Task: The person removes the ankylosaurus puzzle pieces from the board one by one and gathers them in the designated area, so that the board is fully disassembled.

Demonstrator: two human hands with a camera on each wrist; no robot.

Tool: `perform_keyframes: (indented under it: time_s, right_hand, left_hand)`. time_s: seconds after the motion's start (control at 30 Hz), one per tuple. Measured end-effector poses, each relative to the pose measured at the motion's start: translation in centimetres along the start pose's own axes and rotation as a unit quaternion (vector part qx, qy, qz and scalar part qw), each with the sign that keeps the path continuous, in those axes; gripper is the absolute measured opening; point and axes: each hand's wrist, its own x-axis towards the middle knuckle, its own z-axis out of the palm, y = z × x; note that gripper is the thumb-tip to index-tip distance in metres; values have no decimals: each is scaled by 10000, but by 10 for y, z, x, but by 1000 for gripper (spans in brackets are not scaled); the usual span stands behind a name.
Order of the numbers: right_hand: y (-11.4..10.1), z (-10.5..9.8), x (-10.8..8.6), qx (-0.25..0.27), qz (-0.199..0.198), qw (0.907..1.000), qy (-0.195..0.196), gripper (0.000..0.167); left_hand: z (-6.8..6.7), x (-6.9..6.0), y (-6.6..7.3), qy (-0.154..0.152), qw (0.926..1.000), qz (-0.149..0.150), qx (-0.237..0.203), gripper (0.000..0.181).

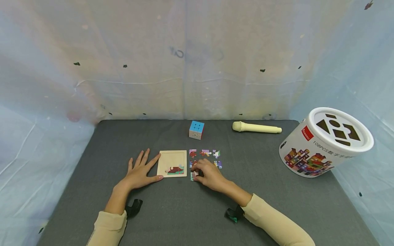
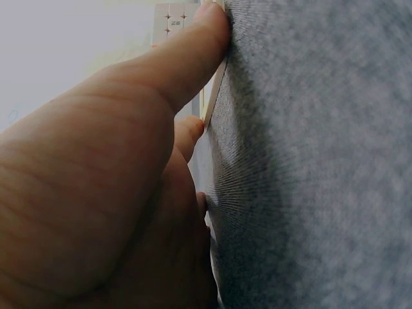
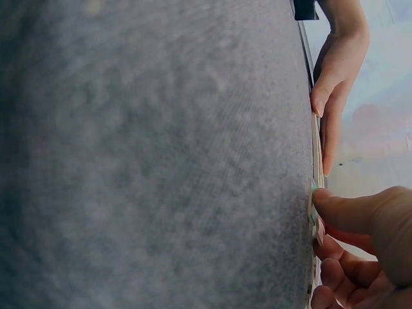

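Note:
A square wooden puzzle tray (image 1: 171,159) lies on the table, with joined picture pieces (image 1: 176,170) along its lower right edge. My left hand (image 1: 136,176) has its fingers spread flat, the thumb and index fingertip touching the tray's left side. Just right of the tray, my right hand (image 1: 210,175) pinches a jigsaw puzzle piece (image 1: 193,176) between thumb and fingers, low over the cloth. Several loose puzzle pieces (image 1: 205,152) lie beyond and beside that hand, some partly hidden by it. In the right wrist view, the thumb (image 3: 347,209) presses against the piece's edge.
A puzzle cube (image 1: 196,130) stands behind the tray. To its right lies a pale yellow toy microphone (image 1: 257,127). A large white lidded tub (image 1: 307,150) of building blocks stands at the table's right side. Pale sheeting (image 1: 184,68) hangs behind the grey table (image 1: 191,215).

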Motion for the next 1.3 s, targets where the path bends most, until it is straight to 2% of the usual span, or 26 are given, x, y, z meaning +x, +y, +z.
perform_keyframes:
  time_s: [0.37, 1.3]
  right_hand:
    - [-2, -3, -2, -90, -148, 9998, -63, 19]
    - [-1, -2, -2, -158, -237, 9996, -81, 17]
  left_hand:
    - [0, 0, 1, -3, 10000, -7, -10, 92]
    - [0, 0, 0, -24, 10000, -24, 15, 93]
